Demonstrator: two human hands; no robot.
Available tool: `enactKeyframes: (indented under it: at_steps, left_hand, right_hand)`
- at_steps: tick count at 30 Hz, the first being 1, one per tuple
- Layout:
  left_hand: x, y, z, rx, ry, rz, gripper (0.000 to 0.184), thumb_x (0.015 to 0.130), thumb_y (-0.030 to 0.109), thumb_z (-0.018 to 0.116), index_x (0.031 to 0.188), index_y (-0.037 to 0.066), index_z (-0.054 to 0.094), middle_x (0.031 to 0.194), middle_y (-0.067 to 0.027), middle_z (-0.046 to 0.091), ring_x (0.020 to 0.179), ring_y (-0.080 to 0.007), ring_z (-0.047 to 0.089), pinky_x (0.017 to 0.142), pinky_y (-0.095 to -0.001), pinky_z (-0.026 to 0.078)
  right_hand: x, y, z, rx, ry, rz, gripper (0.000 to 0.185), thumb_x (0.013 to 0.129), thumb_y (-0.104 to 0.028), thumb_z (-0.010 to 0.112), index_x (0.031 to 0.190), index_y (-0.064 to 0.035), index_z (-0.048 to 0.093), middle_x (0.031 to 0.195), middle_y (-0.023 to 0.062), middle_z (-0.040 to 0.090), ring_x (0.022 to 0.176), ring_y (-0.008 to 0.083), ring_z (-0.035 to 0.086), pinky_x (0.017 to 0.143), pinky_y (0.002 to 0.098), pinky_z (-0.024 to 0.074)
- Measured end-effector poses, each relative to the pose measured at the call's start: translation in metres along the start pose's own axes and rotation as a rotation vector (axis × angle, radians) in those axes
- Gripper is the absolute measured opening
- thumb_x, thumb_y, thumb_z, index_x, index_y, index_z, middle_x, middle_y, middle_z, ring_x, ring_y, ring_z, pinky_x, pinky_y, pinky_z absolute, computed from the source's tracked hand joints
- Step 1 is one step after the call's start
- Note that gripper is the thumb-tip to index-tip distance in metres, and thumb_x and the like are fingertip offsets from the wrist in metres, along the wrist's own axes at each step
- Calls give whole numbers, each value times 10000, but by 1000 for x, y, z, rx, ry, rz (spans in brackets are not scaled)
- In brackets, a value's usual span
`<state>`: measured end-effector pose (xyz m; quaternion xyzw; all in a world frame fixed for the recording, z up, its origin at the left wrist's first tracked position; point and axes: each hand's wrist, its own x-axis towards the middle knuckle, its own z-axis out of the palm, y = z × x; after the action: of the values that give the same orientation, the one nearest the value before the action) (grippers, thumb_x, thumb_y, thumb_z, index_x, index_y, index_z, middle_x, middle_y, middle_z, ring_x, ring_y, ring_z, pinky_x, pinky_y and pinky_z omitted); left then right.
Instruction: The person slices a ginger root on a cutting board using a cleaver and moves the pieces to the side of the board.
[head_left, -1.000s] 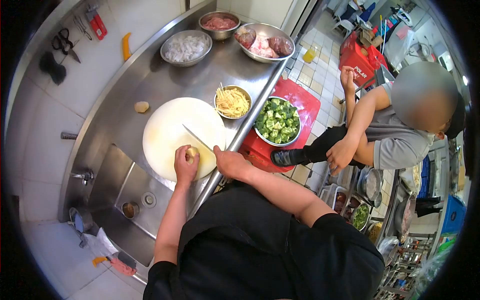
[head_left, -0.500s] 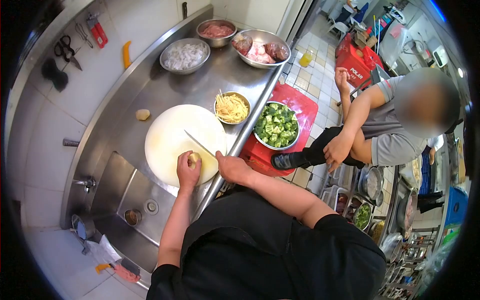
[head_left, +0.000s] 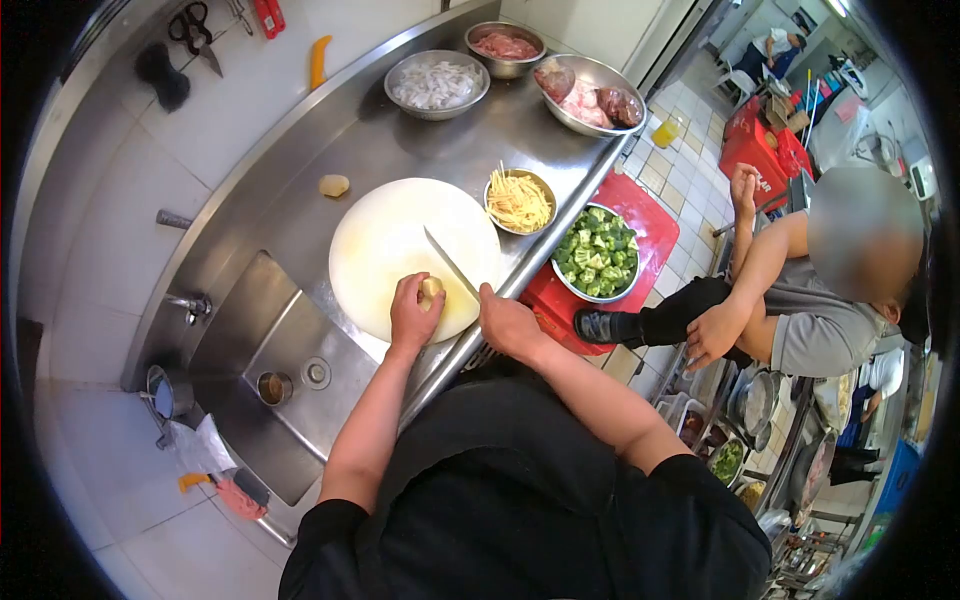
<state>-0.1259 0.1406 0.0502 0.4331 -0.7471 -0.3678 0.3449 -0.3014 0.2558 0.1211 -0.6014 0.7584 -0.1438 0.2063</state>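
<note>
My left hand (head_left: 416, 314) is closed around a peeled, pale-yellow vegetable (head_left: 431, 288), resting it on the round white cutting board (head_left: 375, 240). Whether it is potato or ginger I cannot tell. My right hand (head_left: 508, 322) grips a kitchen knife (head_left: 452, 262) at the board's right edge; its handle is hidden in my fist. The blade slants up and left over the board, to the right of the vegetable and apart from it. Just past the board is a metal bowl of thin yellow strips (head_left: 520, 203). A similar pale lump (head_left: 334, 185) lies on the steel counter left of the board.
Bowls of white slices (head_left: 437, 85), red meat (head_left: 505, 46) and bagged meat (head_left: 590, 100) stand at the far end. Broccoli (head_left: 596, 252) fills a bowl on a red stool (head_left: 652, 215). A sink (head_left: 300, 370) lies left. A seated person (head_left: 775, 290) is close on the right.
The camera view has turned, so the whole scene sits further right and higher. Both hands keep their holds; the knife has shifted slightly to the right relative to the vegetable.
</note>
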Motion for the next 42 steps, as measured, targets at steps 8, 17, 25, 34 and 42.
enactKeyframes:
  at_steps: [8, 17, 25, 34, 42]
  left_hand:
    - [-1, -3, 2, 2, -6, -10, 455, 926, 211, 791, 1317, 19, 662, 1279, -161, 653, 1039, -288, 690, 900, -369, 592]
    - [-1, -2, 1, -5, -12, -18, 451, 921, 201, 796, 1311, 17, 662, 1277, -163, 652, 1051, -284, 687, 895, -369, 587]
    - [1, -5, 3, 12, 10, 26, 448, 917, 195, 801, 1308, 25, 663, 1279, -158, 652, 1066, -295, 690, 904, -370, 587]
    - [0, -3, 0, -11, -14, -33, 461, 920, 212, 794, 1315, 17, 661, 1282, -167, 650, 1088, -300, 689, 908, -371, 598]
    - [1, -5, 3, 12, 17, 0, 465, 920, 219, 805, 1327, 38, 672, 1266, -132, 663, 962, -244, 686, 880, -358, 586]
  right_hand:
    - [2, 1, 3, -60, -5, -6, 197, 1033, -93, 463, 1164, 51, 491, 783, 284, 717, 736, 468, 734, 656, 593, 579]
    - [-1, -8, -7, -34, -49, 60, 206, 1034, -102, 444, 1168, 36, 517, 870, 301, 741, 855, 474, 755, 764, 600, 590]
    - [3, 3, 6, -45, 10, 0, 198, 1058, -148, 468, 1147, 26, 502, 768, 283, 712, 743, 478, 733, 675, 603, 576]
    - [2, -2, 2, -24, -14, 38, 220, 1072, -153, 452, 1172, 36, 502, 830, 297, 725, 814, 488, 738, 745, 612, 574]
    - [2, 2, 5, -41, 1, 6, 213, 1077, -150, 453, 1168, 38, 495, 810, 298, 721, 791, 485, 737, 712, 615, 573]
